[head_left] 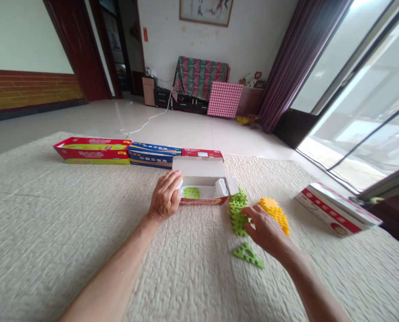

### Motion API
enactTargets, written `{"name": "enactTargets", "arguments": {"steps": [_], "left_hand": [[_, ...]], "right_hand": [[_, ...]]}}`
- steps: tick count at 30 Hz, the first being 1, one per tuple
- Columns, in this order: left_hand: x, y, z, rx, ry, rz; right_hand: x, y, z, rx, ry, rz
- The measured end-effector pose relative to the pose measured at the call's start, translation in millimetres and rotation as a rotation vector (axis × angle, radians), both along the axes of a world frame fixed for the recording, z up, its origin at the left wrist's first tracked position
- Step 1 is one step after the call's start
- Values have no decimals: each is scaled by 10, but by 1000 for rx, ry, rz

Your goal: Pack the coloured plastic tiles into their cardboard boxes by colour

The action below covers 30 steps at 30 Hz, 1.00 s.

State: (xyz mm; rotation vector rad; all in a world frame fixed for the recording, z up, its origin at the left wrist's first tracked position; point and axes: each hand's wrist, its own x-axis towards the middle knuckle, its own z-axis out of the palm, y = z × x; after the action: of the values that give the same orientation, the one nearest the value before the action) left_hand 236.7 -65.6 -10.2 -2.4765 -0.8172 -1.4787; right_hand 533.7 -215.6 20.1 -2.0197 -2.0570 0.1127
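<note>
An open red and white box lies on the cream quilted surface with its lid up and one green toothed piece inside. My left hand rests on the box's left end with fingers curled over its edge. My right hand lies on a stack of green toothed plastic pieces, fingers curled round its near end. A stack of yellow pieces sits just right of the green stack. A single green triangle piece lies nearer me, below my right hand.
Three closed boxes, red, blue and red, line the far edge of the surface. Another red and white box lies at the right edge. Beyond are a tiled floor, a covered cabinet and glass doors with a purple curtain.
</note>
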Motion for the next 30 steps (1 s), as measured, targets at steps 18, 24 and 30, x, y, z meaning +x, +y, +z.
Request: {"name": "enactTargets", "arguments": {"steps": [18, 24, 30], "left_hand": [[0, 15, -22, -13, -13, -2], [4, 6, -13, -13, -6, 3], [9, -5, -3, -22, -10, -5]], "right_hand": [[-484, -185, 185, -165, 57, 170], [-538, -191, 14, -120, 18, 173], [-500, -91, 303, -51, 63, 156]]}}
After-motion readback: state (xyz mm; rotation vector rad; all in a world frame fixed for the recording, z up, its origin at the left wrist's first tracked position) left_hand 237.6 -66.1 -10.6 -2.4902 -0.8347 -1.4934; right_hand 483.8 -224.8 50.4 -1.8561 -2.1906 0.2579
